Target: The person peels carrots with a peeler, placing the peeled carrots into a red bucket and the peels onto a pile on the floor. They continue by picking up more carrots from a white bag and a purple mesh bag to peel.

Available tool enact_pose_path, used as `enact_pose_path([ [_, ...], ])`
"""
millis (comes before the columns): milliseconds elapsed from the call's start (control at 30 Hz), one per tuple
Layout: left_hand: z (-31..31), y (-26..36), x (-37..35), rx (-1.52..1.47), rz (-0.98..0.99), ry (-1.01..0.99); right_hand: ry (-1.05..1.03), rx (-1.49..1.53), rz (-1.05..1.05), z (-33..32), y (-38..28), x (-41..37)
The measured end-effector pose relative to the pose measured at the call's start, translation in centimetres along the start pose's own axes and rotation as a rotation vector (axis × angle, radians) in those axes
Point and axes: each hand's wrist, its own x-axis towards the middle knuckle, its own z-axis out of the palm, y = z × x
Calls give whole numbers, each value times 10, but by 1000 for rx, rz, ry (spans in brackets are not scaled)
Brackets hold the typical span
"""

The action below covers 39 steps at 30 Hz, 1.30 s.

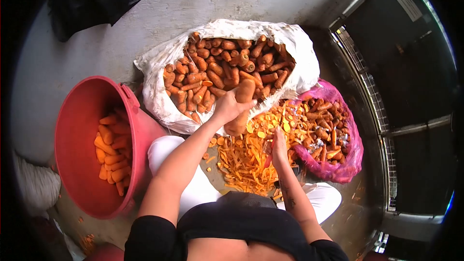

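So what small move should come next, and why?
Probably bring the right hand up to the carrot for a stroke along it. The left hand holds the carrot over the peel pile, its skin looks as dull as those in the white sack, and the right hand is apart.

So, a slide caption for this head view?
Left hand holds a large orange carrot near a heap of orange peelings; right hand grips a small red tool.

Nothing legible anywhere. White label [408,6] on dark panel [386,43] at upper right: print too small and blurred to read. Dark tattoo-like mark [290,202] on right forearm [298,208]: shape unclear, no letters or numbers possible to make out. Plain surfaces on sack [155,94], bucket [76,113] and bag [349,166], as far as visible.
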Motion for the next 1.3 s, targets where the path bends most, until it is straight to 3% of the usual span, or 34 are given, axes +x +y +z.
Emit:
enact_pose_path([
  [100, 12, 28, -24, 552, 180, -28, 27, -53, -155, -30, 12, -21],
  [133, 15, 28, -27, 603, 248, -89, 12, -128, -192, -31, 9, -30],
  [167, 20, 25, -31, 617, 367, -69, 21, -213, -355, -33, 15, -31],
  [333, 31, 19, -29, 815, 719, -79, -21, -282, -545, -3, -23, -60],
  [500, 33, 30, -31, 947, 806, -78, 16, -439, -541, 10, -25, -51],
  [1300, 32, 19, -26, 1018, 719, -54, -73, -468, -394, 15, -24, -25],
])
